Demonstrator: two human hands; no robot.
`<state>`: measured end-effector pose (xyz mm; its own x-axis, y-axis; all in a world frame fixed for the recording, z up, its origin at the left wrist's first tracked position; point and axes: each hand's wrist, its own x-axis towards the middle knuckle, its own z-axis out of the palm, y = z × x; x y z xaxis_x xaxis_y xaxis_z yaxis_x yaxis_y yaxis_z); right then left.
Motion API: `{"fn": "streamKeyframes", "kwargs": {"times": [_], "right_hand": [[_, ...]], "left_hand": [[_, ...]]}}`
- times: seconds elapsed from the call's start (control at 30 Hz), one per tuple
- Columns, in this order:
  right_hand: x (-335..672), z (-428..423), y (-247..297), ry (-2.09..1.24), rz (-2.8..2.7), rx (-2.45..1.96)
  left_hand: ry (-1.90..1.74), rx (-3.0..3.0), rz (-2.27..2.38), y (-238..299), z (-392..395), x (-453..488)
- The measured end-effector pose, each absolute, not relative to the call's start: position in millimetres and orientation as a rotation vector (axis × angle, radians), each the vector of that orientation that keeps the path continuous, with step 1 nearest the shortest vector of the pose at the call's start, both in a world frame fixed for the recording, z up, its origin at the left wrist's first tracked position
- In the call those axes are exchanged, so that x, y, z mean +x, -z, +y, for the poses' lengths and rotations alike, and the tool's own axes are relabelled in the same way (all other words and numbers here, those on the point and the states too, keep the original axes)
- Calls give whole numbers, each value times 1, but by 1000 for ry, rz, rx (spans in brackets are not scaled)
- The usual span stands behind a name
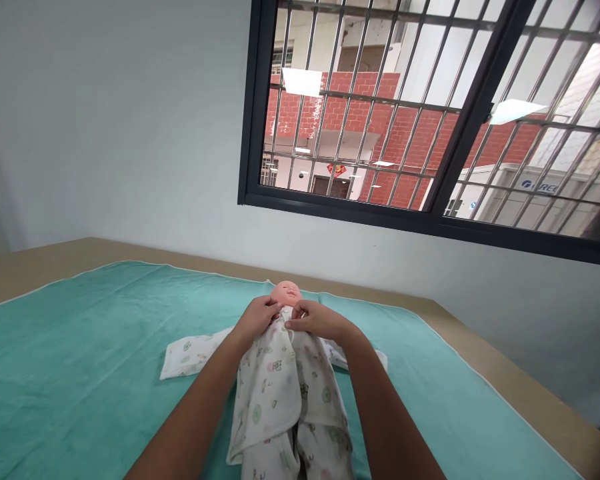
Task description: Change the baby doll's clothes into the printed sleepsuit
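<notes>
A baby doll lies on its back with its head toward the wall. It wears a white printed baby jacket with long sleeves spread out to both sides, and matching printed trousers below. At the doll's neck, my left hand has its fingers closed on the jacket's collar edge. My right hand pinches the front edge of the jacket just beside it, thumb and fingers together. The front panels overlap down the chest. What exactly lies between the fingertips is partly hidden.
A green cloth covers most of the tan table. Behind it stands a pale wall with a dark-framed window and metal bars. The left sleeve and right sleeve stretch out across the cloth.
</notes>
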<state>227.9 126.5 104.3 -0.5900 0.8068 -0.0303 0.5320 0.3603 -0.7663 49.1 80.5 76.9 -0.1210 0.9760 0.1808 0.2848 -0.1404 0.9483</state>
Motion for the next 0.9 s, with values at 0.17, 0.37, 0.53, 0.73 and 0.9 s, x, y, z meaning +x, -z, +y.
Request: {"fn": "streamKeyframes", "kwargs": {"times": [0.17, 0.37, 0.53, 0.73, 0.9], "right_hand": [[227, 103, -130, -1147, -2378, -1271], [217, 93, -133, -941, -2514, -1384], [225, 104, -126, -1146, -2447, -1312], [228, 114, -107, -1320, -2310, -1211], [230, 113, -81, -1293, -2154, -1126]], "left_hand": [[-1132, 1560, 1395, -97, 70, 40], [-873, 1634, 1366, -112, 57, 40], [-806, 1672, 1429, -110, 58, 45], [-808, 1685, 1424, -106, 63, 47], [-854, 1626, 1373, -106, 63, 46]]}}
